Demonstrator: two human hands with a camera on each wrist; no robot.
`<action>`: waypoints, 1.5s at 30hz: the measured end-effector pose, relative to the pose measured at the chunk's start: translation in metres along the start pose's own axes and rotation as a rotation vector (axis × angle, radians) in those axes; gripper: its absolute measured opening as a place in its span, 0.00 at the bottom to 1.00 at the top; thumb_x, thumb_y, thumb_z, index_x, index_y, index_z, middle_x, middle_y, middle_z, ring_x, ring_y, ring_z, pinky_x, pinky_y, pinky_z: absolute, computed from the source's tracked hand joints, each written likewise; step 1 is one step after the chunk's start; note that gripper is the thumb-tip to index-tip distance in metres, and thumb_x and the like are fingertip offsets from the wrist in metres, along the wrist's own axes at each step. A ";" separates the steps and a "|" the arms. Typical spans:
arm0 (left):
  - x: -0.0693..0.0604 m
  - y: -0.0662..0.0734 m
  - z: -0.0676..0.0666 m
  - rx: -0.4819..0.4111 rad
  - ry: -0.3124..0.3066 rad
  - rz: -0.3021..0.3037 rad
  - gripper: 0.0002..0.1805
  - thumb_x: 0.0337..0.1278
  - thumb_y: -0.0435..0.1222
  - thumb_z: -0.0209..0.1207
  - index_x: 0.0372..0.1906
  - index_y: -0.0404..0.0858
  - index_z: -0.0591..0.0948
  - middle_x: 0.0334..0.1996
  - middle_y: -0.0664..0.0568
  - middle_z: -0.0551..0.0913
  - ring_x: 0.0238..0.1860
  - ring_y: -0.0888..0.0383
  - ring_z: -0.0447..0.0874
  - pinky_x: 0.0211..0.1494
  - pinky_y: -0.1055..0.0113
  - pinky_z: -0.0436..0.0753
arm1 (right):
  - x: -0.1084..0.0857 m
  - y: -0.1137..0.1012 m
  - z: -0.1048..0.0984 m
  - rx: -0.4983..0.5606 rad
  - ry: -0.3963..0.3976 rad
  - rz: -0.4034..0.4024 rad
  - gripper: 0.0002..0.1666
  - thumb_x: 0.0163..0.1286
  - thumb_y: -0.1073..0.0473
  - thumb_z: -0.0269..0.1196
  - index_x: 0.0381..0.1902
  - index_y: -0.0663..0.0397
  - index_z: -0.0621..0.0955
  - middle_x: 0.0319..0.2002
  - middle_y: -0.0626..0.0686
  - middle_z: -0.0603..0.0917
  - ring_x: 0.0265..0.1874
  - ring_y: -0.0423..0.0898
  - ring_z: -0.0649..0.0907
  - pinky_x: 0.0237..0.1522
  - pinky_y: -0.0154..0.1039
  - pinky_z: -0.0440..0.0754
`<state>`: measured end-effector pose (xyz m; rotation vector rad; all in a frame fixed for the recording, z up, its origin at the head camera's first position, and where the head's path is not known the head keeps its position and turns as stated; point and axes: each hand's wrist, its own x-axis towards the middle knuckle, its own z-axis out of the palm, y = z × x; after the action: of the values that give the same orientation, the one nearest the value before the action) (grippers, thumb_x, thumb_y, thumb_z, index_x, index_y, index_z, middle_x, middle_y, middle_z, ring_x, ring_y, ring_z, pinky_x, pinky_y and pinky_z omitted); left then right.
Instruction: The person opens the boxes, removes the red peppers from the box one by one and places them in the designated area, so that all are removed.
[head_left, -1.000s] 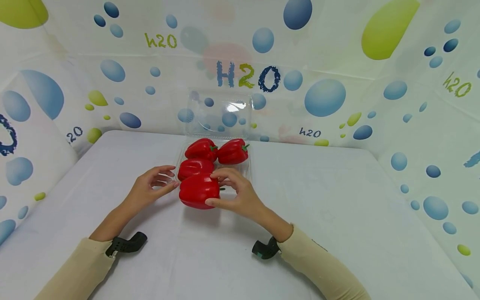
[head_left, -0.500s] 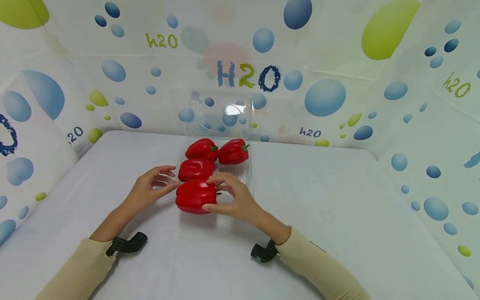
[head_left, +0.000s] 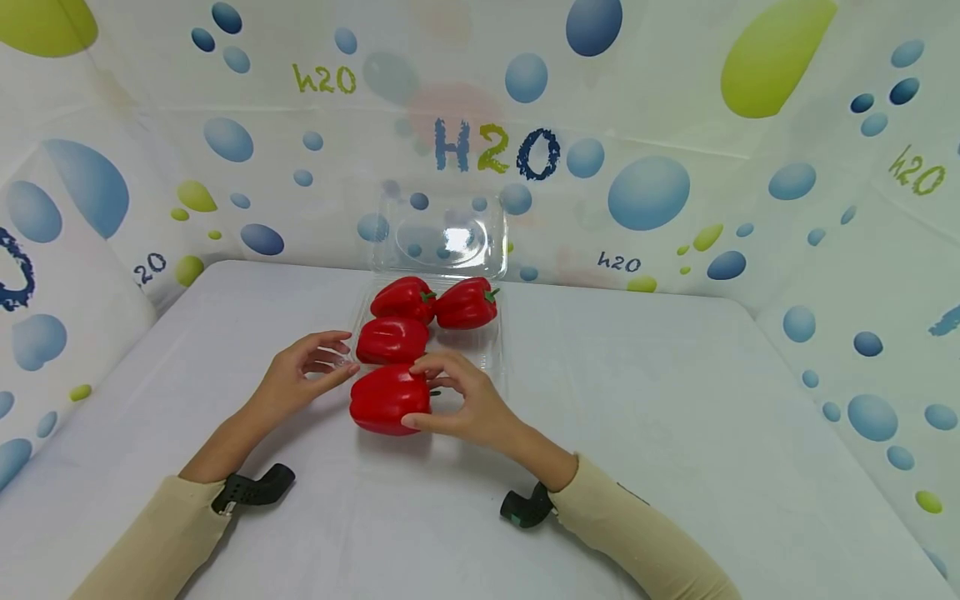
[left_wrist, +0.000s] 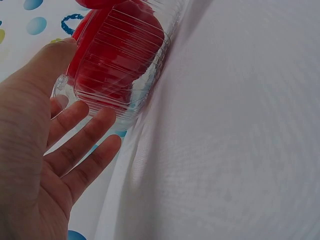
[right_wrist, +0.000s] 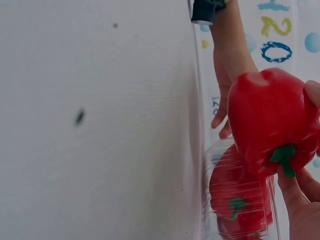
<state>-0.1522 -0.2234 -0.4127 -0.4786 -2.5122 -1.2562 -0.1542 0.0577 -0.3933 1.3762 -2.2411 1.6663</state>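
My right hand (head_left: 468,400) pinches a red bell pepper (head_left: 386,400) between thumb and fingers, its green stem toward the palm. In the right wrist view this bell pepper (right_wrist: 270,117) is raised above the container's rim. Beyond it sits the clear plastic container (head_left: 495,346) with three more red bell peppers: a front-left one (head_left: 392,342), a back-left one (head_left: 399,300) and a back-right one (head_left: 467,304). My left hand (head_left: 300,367) is at the container's left side, fingers loosely extended. In the left wrist view its fingertips are against or very near the clear wall (left_wrist: 142,97).
The container's hinged clear lid (head_left: 442,233) stands raised at the back, near the patterned backdrop (head_left: 675,108). A white cloth (head_left: 637,400) covers the table. Black wrist cameras sit on the left wrist (head_left: 255,486) and the right wrist (head_left: 527,504).
My right hand has brought the bell pepper nearer to me and slightly left, away from the front-left pepper. The lid's top edge has sunk a little. My left hand has stayed put.
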 end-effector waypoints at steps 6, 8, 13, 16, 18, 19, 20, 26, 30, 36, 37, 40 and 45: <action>0.000 0.000 0.000 0.001 0.000 0.007 0.29 0.53 0.31 0.68 0.62 0.34 0.74 0.47 0.40 0.82 0.43 0.51 0.84 0.44 0.79 0.79 | -0.001 0.000 0.001 0.015 -0.016 0.017 0.32 0.55 0.65 0.72 0.57 0.59 0.74 0.57 0.59 0.75 0.54 0.49 0.78 0.51 0.44 0.83; 0.000 0.000 0.000 0.004 0.000 0.006 0.29 0.53 0.31 0.68 0.62 0.34 0.74 0.47 0.40 0.82 0.42 0.52 0.84 0.44 0.78 0.80 | -0.002 0.000 0.002 0.013 -0.022 0.020 0.32 0.55 0.65 0.72 0.57 0.59 0.74 0.57 0.58 0.76 0.53 0.48 0.78 0.51 0.43 0.83; 0.000 0.000 0.000 0.009 0.002 0.005 0.29 0.53 0.31 0.68 0.62 0.34 0.74 0.46 0.40 0.83 0.42 0.53 0.84 0.44 0.78 0.80 | -0.002 0.002 0.004 -0.007 -0.049 0.031 0.32 0.54 0.65 0.72 0.56 0.59 0.74 0.56 0.58 0.76 0.52 0.47 0.79 0.50 0.36 0.82; 0.000 0.000 0.000 0.010 0.001 0.004 0.29 0.53 0.31 0.68 0.62 0.34 0.74 0.46 0.40 0.83 0.43 0.51 0.84 0.44 0.78 0.80 | -0.002 0.001 0.004 -0.014 -0.061 0.042 0.32 0.54 0.65 0.73 0.56 0.59 0.74 0.56 0.58 0.76 0.52 0.47 0.78 0.51 0.34 0.81; 0.000 0.000 0.000 0.012 0.002 0.002 0.29 0.53 0.31 0.68 0.62 0.34 0.74 0.46 0.40 0.83 0.43 0.50 0.84 0.44 0.77 0.80 | -0.003 0.000 0.005 -0.017 -0.064 0.053 0.32 0.54 0.65 0.73 0.56 0.59 0.74 0.56 0.58 0.76 0.52 0.48 0.78 0.51 0.34 0.81; 0.000 0.000 0.000 0.012 0.001 0.000 0.29 0.53 0.31 0.68 0.62 0.34 0.74 0.46 0.40 0.83 0.43 0.50 0.84 0.45 0.77 0.81 | -0.003 0.000 0.005 -0.019 -0.066 0.061 0.32 0.54 0.65 0.73 0.57 0.59 0.74 0.56 0.58 0.76 0.52 0.48 0.78 0.51 0.34 0.81; 0.000 -0.001 0.000 0.012 0.001 -0.002 0.29 0.53 0.31 0.68 0.62 0.34 0.74 0.46 0.41 0.83 0.43 0.50 0.84 0.45 0.76 0.81 | -0.003 0.000 0.005 -0.020 -0.068 0.068 0.32 0.54 0.65 0.73 0.57 0.59 0.74 0.56 0.58 0.76 0.52 0.48 0.78 0.51 0.34 0.81; 0.000 -0.002 0.000 0.005 0.001 -0.004 0.30 0.53 0.31 0.68 0.62 0.34 0.74 0.46 0.41 0.82 0.42 0.62 0.82 0.44 0.77 0.80 | -0.004 -0.001 0.006 -0.044 -0.103 0.099 0.32 0.55 0.63 0.73 0.58 0.58 0.73 0.57 0.57 0.75 0.54 0.47 0.78 0.52 0.35 0.81; 0.000 -0.001 0.000 0.004 0.001 0.001 0.29 0.53 0.31 0.68 0.62 0.34 0.74 0.46 0.40 0.82 0.42 0.66 0.82 0.44 0.78 0.80 | -0.004 -0.001 0.006 -0.051 -0.127 0.106 0.32 0.55 0.63 0.72 0.58 0.57 0.73 0.58 0.56 0.75 0.55 0.48 0.77 0.53 0.35 0.80; 0.000 0.000 0.000 0.017 0.000 -0.006 0.29 0.54 0.32 0.68 0.62 0.34 0.74 0.47 0.40 0.82 0.43 0.55 0.84 0.44 0.79 0.80 | -0.003 -0.002 0.006 -0.067 -0.148 0.129 0.32 0.57 0.61 0.71 0.58 0.56 0.72 0.58 0.56 0.75 0.54 0.47 0.78 0.53 0.36 0.81; 0.000 0.000 0.000 0.018 0.001 -0.007 0.29 0.54 0.32 0.68 0.62 0.35 0.74 0.47 0.41 0.82 0.43 0.55 0.83 0.44 0.78 0.80 | -0.003 -0.002 0.006 -0.069 -0.154 0.133 0.31 0.58 0.60 0.71 0.58 0.56 0.72 0.58 0.56 0.75 0.54 0.47 0.78 0.53 0.36 0.81; 0.000 0.000 0.000 0.014 0.000 -0.009 0.29 0.54 0.32 0.68 0.63 0.35 0.74 0.47 0.41 0.82 0.43 0.53 0.83 0.44 0.80 0.79 | -0.002 -0.001 0.005 -0.071 -0.167 0.136 0.31 0.58 0.59 0.70 0.58 0.56 0.72 0.57 0.56 0.76 0.53 0.46 0.78 0.52 0.36 0.81; 0.000 -0.002 0.000 0.012 0.000 -0.003 0.29 0.54 0.31 0.68 0.62 0.34 0.74 0.47 0.41 0.82 0.42 0.65 0.82 0.44 0.80 0.79 | -0.003 0.000 0.004 -0.082 -0.175 0.127 0.32 0.58 0.59 0.70 0.58 0.56 0.72 0.56 0.56 0.76 0.51 0.47 0.79 0.51 0.38 0.82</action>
<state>-0.1533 -0.2241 -0.4141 -0.4721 -2.5196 -1.2414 -0.1503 0.0562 -0.3965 1.4408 -2.5112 1.5225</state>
